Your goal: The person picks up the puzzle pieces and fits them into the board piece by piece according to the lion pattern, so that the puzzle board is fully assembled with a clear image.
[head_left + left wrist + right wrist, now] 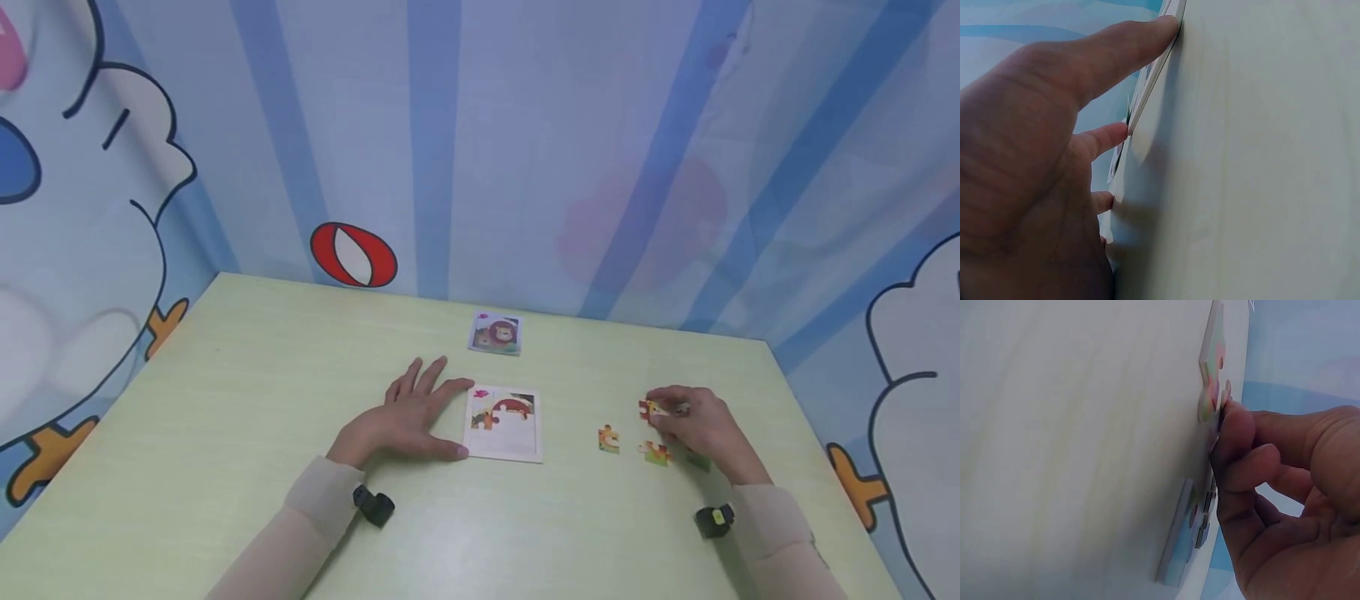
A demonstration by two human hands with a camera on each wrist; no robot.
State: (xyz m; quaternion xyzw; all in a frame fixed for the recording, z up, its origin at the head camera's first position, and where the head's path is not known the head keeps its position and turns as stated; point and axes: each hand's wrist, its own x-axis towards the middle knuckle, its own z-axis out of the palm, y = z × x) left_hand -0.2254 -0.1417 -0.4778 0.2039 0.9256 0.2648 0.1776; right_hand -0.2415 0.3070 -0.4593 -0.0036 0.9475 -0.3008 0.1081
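A white square puzzle board (502, 442) lies on the table with a few pieces fitted in its upper part. My left hand (412, 421) is spread at its left side, the thumb and index fingertip touching the board's edge; the left wrist view shows the thumb (1129, 50) against that edge. At the right, my right hand (701, 425) pinches a red and yellow puzzle piece (647, 410) between thumb and curled fingers. Below it lie loose puzzle pieces (609, 439), one green piece (698, 460) partly hidden under the hand. In the right wrist view the fingers (1250, 469) mostly cover the held piece.
A small lion picture card (497, 333) lies behind the board. The pale table (225, 375) ends at a blue striped cloth backdrop (510, 150) at the back and sides. Another loose puzzle piece (656, 453) lies between the board and the right hand.
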